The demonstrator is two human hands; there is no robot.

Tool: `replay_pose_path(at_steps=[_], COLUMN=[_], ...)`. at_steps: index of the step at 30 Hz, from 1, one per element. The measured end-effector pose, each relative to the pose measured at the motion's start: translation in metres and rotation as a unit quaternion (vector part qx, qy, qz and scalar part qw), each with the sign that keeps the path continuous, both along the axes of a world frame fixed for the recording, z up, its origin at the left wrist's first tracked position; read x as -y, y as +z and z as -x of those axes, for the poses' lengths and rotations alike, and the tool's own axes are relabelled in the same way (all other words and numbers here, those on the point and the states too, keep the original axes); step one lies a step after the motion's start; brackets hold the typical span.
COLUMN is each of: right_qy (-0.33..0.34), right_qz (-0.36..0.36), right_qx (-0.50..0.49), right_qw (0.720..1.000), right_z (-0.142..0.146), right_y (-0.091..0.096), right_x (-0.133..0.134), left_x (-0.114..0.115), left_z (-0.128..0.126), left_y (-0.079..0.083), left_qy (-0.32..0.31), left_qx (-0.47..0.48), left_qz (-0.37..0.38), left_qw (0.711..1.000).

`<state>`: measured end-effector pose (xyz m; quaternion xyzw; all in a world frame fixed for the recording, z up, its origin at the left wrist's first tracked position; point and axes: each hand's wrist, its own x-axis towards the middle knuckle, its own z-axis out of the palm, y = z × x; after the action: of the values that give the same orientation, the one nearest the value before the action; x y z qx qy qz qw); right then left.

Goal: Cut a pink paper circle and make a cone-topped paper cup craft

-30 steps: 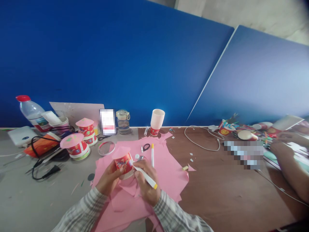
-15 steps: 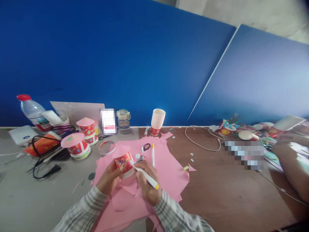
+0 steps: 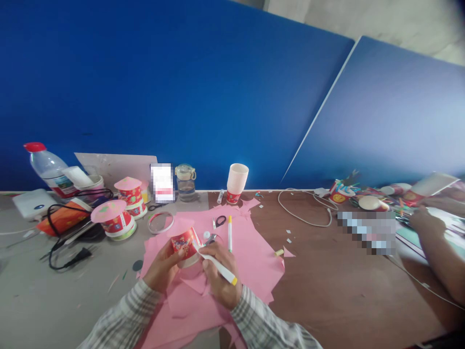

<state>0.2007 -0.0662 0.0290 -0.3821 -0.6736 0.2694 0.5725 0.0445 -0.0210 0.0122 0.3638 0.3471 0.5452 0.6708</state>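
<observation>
My left hand is closed round a small red printed paper cup, held tilted over sheets of pink paper. My right hand grips a white marker with a yellow end, its tip touching the cup's side. Just beyond my hands lie a second yellow-capped marker, small black-handled scissors and a small white cap.
At left stand red cups topped with pink paper, a tape ring, a water bottle, black cables and a glass jar. Stacked paper cups stand by the blue wall. Another person's arm works at right among craft clutter.
The cup has tilted further in my left hand, its pink top turning away from view. The other person's arm at right has shifted slightly.
</observation>
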Motion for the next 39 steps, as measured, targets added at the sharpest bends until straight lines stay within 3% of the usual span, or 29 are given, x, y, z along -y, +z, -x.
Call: replay_pose_path(at_steps=[8,16,24,39], right_qy=[0.010,0.003,0.007,0.013], right_qz=[-0.030,0.008,-0.010,0.000], right_qx=[0.015,-0.011,0.000,-0.011], right_qw=[0.999,1.000,1.000,1.000], right_z=[0.0007,-0.0009,0.0009,-0.0005], right_y=[-0.0002,0.0035,0.0026,0.0022], right_x=[-0.0003,0.0011,-0.0002,-0.0003], left_x=[0.0004,-0.0013,0.0010,-0.0004], left_z=[0.0017,0.0012,-0.0013,0.0002], left_y=[0.0006,-0.0011,0.0056,0.0010], left_qy=[0.002,-0.001,0.000,-0.007], left_qx=[0.001,0.001,-0.007,-0.004], left_qz=[-0.007,0.002,0.003,-0.002], left_qw=[1.000,1.000,1.000,1.000])
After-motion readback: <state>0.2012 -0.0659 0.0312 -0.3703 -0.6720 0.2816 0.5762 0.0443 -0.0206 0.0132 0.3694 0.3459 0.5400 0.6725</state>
